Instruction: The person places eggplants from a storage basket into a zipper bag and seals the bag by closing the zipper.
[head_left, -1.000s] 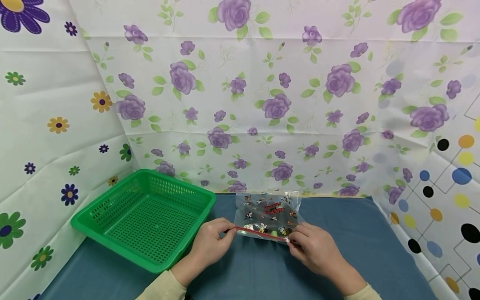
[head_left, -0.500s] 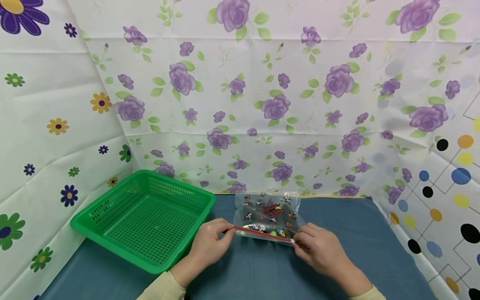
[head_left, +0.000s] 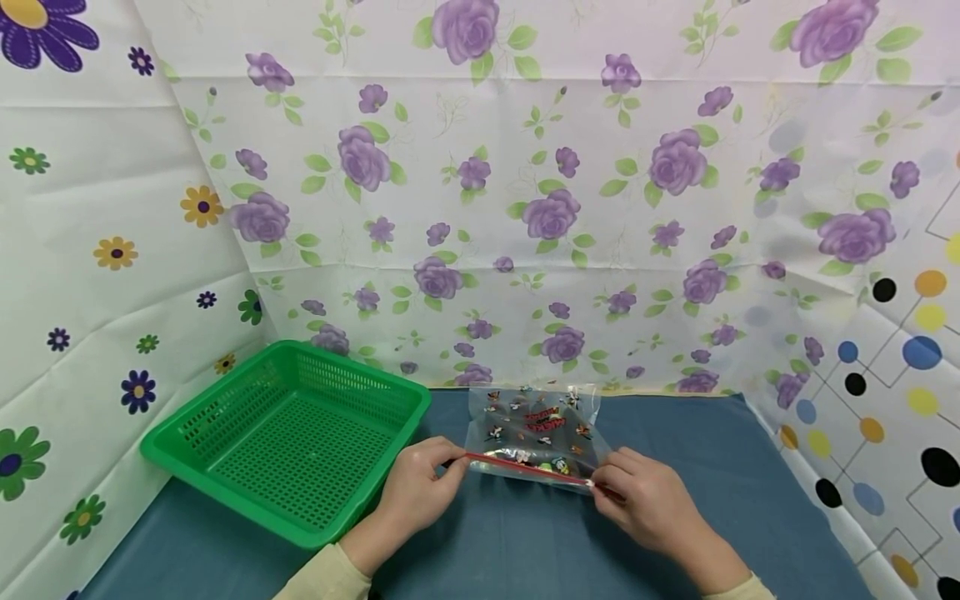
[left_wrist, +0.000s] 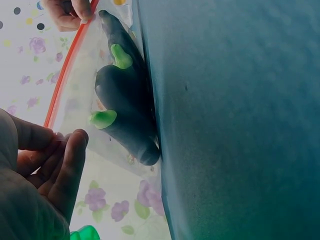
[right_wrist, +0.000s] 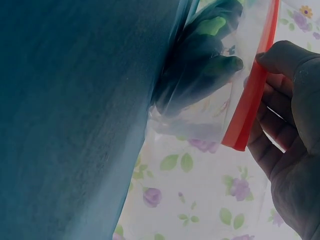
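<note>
A clear printed zip bag (head_left: 517, 427) lies on the blue cloth, its red zip strip (head_left: 525, 468) toward me. My left hand (head_left: 422, 485) pinches the strip's left end between thumb and fingers. At the right end, my right hand (head_left: 647, 502) pinches the strip by its small white slider (head_left: 590, 483), mostly covered by fingertips. In the left wrist view, dark eggplants (left_wrist: 122, 92) with green stem ends show through the plastic. The right wrist view has the bag's red strip (right_wrist: 252, 100) between the right thumb and fingers.
A green perforated plastic basket (head_left: 288, 450) stands to the left of the bag, close to the left forearm. Blue cloth (head_left: 720, 475) covers the table, and flowered sheets (head_left: 480, 208) hang behind it and at the sides.
My right hand has slid a little rightward along the zip strip with the slider, to the bag's right end. The left hand has stayed nearly in place.
</note>
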